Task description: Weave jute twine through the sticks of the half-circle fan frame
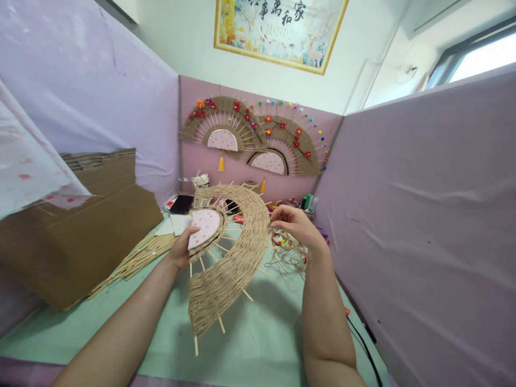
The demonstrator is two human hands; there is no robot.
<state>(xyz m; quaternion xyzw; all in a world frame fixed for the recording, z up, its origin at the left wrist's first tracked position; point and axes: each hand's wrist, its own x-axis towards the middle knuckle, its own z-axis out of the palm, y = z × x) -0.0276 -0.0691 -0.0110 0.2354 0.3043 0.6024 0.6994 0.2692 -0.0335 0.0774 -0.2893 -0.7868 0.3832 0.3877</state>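
A half-round fan [252, 231] of twine woven over thin wooden sticks is held up above the table, turned on its side. My left hand [183, 248] grips it at the base, the thumb lying on a white half-disc [205, 226] with pink dots. Stick ends poke out past the fan's outer rim. At that rim, on the right, my right hand [294, 223] has its thumb and fingertips pinched together. What sits between those fingertips, perhaps a twine end or a stick tip, is too small to make out.
Left of the fan lie a bundle of thin sticks [139, 258], a black phone [182, 204] and a large cardboard piece [92, 231]. Loose twine [288, 258] is heaped behind my right hand. Two finished fans [226, 110] with red flowers hang on the pink back panel [193, 161]. A black cable [365, 344] runs along the right.
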